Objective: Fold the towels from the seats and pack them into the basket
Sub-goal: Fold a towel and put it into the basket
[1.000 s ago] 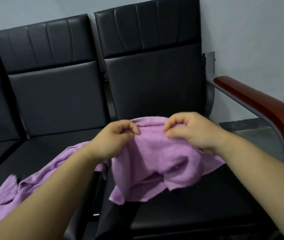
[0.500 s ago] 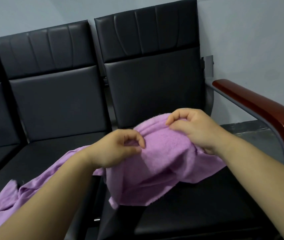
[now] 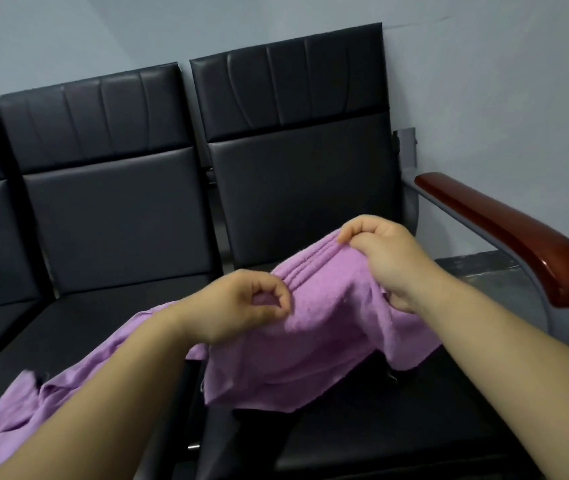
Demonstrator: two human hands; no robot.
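**Head view.** A row of black padded seats (image 3: 113, 216) fills the frame from 9 o'clock to the centre. Behind it a pale wall (image 3: 483, 81) runs from 12 to 3 o'clock. A purple towel (image 3: 310, 334) lies over the end seat (image 3: 397, 427) at the centre and trails toward 8 o'clock across the next cushion. I cannot tell whether that trailing stretch is the same towel or a second one. A red-brown armrest (image 3: 504, 233) closes the row at 3 o'clock, well apart from the cloth.

My left hand (image 3: 238, 306), just toward 9 o'clock of centre, curls thumb and forefinger into a ring that pinches the ribbed hem. My right hand (image 3: 387, 258), at 1 o'clock from the left, pinches the same hem between thumb and fingertips, higher and nearer the seat back. The hem is stretched between the two pinches, and the body of the towel hangs from it onto the cushion.

I judge that this hold serves to straighten one edge. With the hem taut, the cloth below falls smoother and its corners can be found before the first fold. The towel is raised only a little, probably because the cushion beneath is to serve as the folding surface. The step in hand is therefore spreading, and no fold is yet made.

**Containers.** The basket is not in view, so neither its place nor its contents can be stated.
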